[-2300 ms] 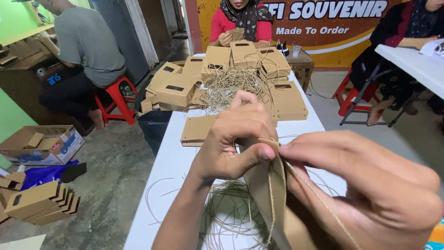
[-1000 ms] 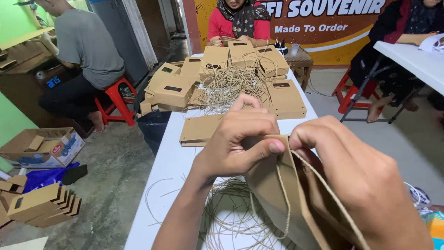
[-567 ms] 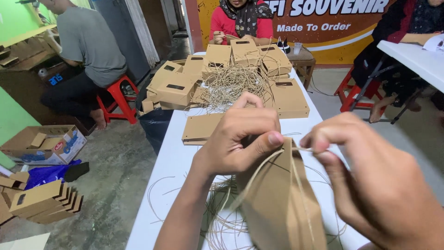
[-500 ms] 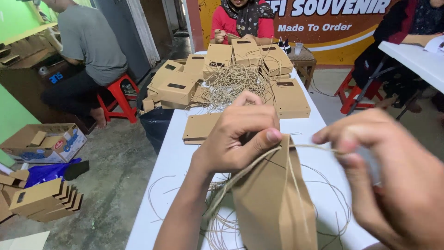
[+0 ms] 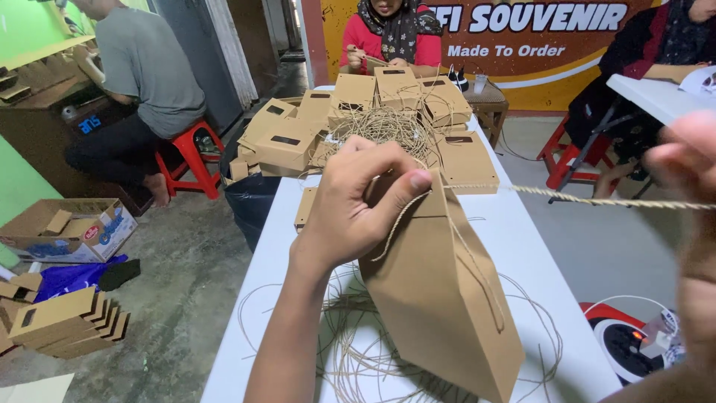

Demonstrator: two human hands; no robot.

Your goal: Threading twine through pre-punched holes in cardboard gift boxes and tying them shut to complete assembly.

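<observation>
The left hand (image 5: pixel 354 205) pinches the brown paper bag's (image 5: pixel 440 298) top at centre while the right hand (image 5: pixel 690 160), at three o'clock, grips taut twine (image 5: pixel 589 198); overpulling could tear the bag.

The right hand (image 5: pixel 690 160) is pulling well away from the kraft paper bag (image 5: pixel 440 298) now — earlier it was right at the bag's top — drawing the twine (image 5: pixel 597 199) out taut, while the bag is tilting more upright.
</observation>
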